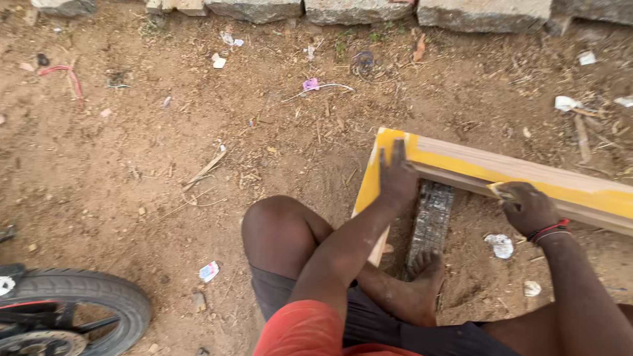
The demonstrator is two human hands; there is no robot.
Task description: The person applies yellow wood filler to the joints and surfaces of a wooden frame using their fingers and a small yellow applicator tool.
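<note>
A wooden frame (527,171) coated with yellow filler lies on the dirt ground in front of me, its corner at upper centre. My left hand (397,177) presses flat on that corner, fingers spread along the yellow face. My right hand (525,206) rests on the long rail further right and grips a small flat scraper smeared with yellow filler. A grey stone block (432,221) sits under the frame, and my bare foot (425,280) rests at its near end.
A row of stone blocks (356,10) lines the far edge. A motorbike tyre (72,306) stands at bottom left. Paper scraps (500,245), twigs and a red wire (66,72) lie scattered over the dirt.
</note>
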